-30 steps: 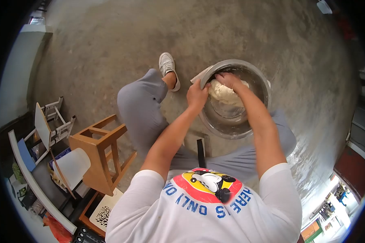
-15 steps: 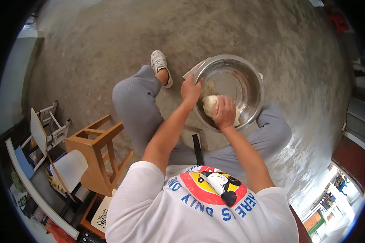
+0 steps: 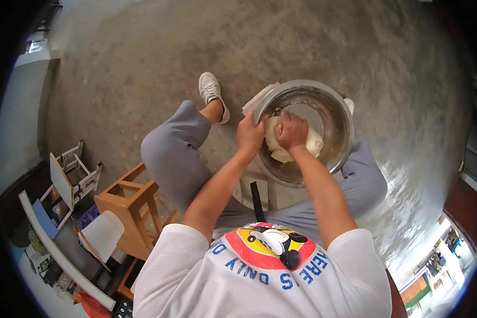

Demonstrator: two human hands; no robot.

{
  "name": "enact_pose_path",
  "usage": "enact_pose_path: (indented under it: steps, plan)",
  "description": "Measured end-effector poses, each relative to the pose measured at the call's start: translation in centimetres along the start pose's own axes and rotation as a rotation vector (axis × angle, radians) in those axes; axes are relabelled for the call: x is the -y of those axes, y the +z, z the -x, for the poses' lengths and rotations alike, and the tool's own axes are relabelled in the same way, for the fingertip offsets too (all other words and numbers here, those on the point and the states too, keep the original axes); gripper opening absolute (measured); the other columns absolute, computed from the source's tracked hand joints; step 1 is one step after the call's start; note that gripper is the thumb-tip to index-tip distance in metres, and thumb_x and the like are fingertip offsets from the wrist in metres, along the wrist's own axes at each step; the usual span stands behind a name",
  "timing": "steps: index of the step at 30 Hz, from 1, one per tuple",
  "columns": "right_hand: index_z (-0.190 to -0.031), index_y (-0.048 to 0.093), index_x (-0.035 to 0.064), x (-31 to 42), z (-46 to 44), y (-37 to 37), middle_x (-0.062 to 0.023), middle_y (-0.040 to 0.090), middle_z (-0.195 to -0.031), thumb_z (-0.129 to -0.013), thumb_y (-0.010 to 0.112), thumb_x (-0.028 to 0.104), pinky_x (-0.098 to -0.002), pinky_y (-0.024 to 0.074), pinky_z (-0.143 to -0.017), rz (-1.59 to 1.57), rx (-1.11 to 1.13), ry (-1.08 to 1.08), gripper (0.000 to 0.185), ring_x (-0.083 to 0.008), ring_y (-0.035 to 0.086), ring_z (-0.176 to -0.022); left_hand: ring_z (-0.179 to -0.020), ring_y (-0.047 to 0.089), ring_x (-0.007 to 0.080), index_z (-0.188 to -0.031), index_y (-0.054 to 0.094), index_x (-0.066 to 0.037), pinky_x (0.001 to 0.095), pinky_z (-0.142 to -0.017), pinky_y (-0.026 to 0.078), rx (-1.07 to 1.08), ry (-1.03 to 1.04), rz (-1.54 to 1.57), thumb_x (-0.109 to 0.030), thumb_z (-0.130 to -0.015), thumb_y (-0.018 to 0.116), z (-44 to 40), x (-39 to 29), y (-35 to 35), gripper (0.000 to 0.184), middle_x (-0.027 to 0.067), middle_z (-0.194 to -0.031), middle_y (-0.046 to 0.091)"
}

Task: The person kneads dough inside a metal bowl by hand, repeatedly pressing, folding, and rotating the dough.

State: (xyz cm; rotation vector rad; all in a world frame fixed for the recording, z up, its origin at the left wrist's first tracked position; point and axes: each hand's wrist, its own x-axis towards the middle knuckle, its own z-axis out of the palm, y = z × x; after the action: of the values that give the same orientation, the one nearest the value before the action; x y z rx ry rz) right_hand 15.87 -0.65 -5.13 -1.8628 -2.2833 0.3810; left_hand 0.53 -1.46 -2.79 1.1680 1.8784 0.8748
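From my end I have the left hand [image 3: 250, 133] on the left side of the metal bowl [image 3: 335, 119], its fingers closed over the rim. The right hand [image 3: 291, 130] is inside the bowl, fingers curled and pressed onto the top of the dough [image 3: 311, 147]; I cannot tell whether they grip any of it. The dough lies in the left and near part of the bowl as one pale lump, bulging out to the right of that hand, while the right side of the bowl shows bare metal. I see the bowl between the spread legs, with a pale board [image 3: 261, 99] sticking out beyond its far left edge. A white shoe [image 3: 212, 89] stands on the floor [image 3: 143, 69] farther left, and a wooden stool [image 3: 123, 199] is at the near left.
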Motion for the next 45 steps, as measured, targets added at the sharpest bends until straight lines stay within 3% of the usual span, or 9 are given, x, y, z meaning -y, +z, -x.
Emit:
enact_pose_path:
  steps: [6, 12, 17, 20, 23, 28, 36, 39, 45]
  plan:
    - [-0.094, 0.065, 0.0101, -3.2, -5.5, 0.3, -0.0138, 0.066, -0.083, -0.091, 0.053, 0.032, -0.052, 0.0449, -0.075, -0.227, 0.246, 0.057, 0.025, -0.036, 0.064, -0.084, -0.092, 0.069, 0.0381, -0.115, 0.067, -0.004, 0.0417, -0.079, 0.051, 0.044, -0.113, -0.069, -0.03, -0.089, 0.072, 0.5, -1.6, -1.1, 0.037, 0.0198, -0.097, 0.072]
    - [-0.106, 0.061, 0.0108, 0.9, 0.9, -7.1, -0.0118, 0.06, -0.093, -0.091, 0.059, 0.03, -0.0458, 0.0425, -0.082, -0.085, -0.202, -0.349, 0.025, -0.0302, 0.059, -0.093, -0.096, 0.068, 0.0381, -0.118, 0.068, -0.007, 0.0429, -0.082, 0.051, 0.002, -0.138, -0.067, -0.035, -0.09, 0.07, 0.6, -0.8, -0.9, 0.04, 0.0204, -0.1, 0.071]
    - [-0.106, 0.065, 0.011, 0.5, 4.3, -7.3, -0.0111, 0.061, -0.102, -0.083, 0.06, 0.026, -0.0481, 0.04, -0.096, -0.046, -0.038, -0.112, 0.028, -0.0309, 0.057, -0.103, -0.095, 0.067, 0.0414, -0.11, 0.066, -0.006, 0.0474, -0.08, 0.051, 0.002, -0.142, -0.061, -0.039, -0.089, 0.069, 0.7, -0.6, -0.8, 0.039, 0.0218, -0.098, 0.071]
    - [-0.105, 0.067, 0.0112, 0.8, 4.8, -6.5, -0.0114, 0.063, -0.11, -0.079, 0.057, 0.028, -0.0522, 0.0375, -0.102, 0.016, -0.342, -0.225, 0.032, -0.0329, 0.057, -0.109, -0.094, 0.066, 0.0433, -0.104, 0.065, -0.004, 0.0497, -0.079, 0.05, -0.019, -0.142, -0.074, -0.04, -0.09, 0.068, 0.5, -0.7, -0.7, 0.039, 0.0235, -0.097, 0.07]
    - [-0.107, 0.067, 0.011, 0.5, 5.4, -4.0, -0.0124, 0.065, -0.112, -0.077, 0.057, 0.033, -0.0547, 0.036, -0.106, 0.04, -0.184, -0.271, 0.038, -0.0331, 0.058, -0.11, -0.091, 0.066, 0.0444, -0.101, 0.064, -0.002, 0.0497, -0.076, 0.05, -0.037, -0.128, -0.051, -0.038, -0.09, 0.069, 0.7, -0.3, -0.1, 0.038, 0.0252, -0.092, 0.069]
    - [-0.094, 0.066, 0.0115, 0.4, 2.5, -2.3, -0.0119, 0.058, -0.088, -0.066, 0.06, 0.036, -0.0473, 0.0433, -0.088, -0.06, -0.133, -0.345, 0.038, -0.0312, 0.057, -0.089, -0.079, 0.064, 0.0446, -0.096, 0.062, 0.001, 0.0454, -0.07, 0.049, -0.018, -0.136, 0.05, -0.032, -0.09, 0.071, 0.6, -0.4, 0.0, 0.034, 0.0252, -0.082, 0.067]
    - [-0.076, 0.063, 0.0136, -0.9, -3.6, 0.2, -0.0104, 0.06, -0.078, -0.072, 0.06, 0.036, -0.0471, 0.0432, -0.077, -0.028, -0.066, -0.325, 0.023, -0.0302, 0.058, -0.079, -0.078, 0.066, 0.0407, -0.101, 0.065, -0.001, 0.0421, -0.07, 0.05, -0.011, -0.146, 0.193, -0.03, -0.089, 0.073, 0.9, -0.8, -0.3, 0.033, 0.0233, -0.085, 0.068]
    - [-0.086, 0.067, 0.0147, 0.2, -5.2, -0.7, -0.0103, 0.068, -0.086, -0.087, 0.054, 0.038, -0.0466, 0.0444, -0.081, 0.083, 0.11, -0.238, 0.027, -0.0286, 0.063, -0.088, -0.076, 0.061, 0.0125, -0.108, 0.066, 0.001, 0.0321, -0.071, 0.05, -0.014, -0.036, 0.131, -0.023, -0.092, 0.072, 0.3, 0.4, -0.1, 0.029, 0.0124, -0.084, 0.071]
    - [-0.104, 0.067, 0.0111, -0.5, -4.0, -2.4, -0.0128, 0.071, -0.101, -0.099, 0.043, 0.049, -0.0555, 0.042, -0.095, 0.003, 0.309, -0.213, 0.045, -0.0317, 0.065, -0.102, -0.089, 0.067, 0.0404, -0.103, 0.066, -0.002, 0.0448, -0.075, 0.05, -0.054, -0.038, -0.042, -0.035, -0.091, 0.07, 0.6, -0.1, -0.8, 0.036, 0.0213, -0.09, 0.07]
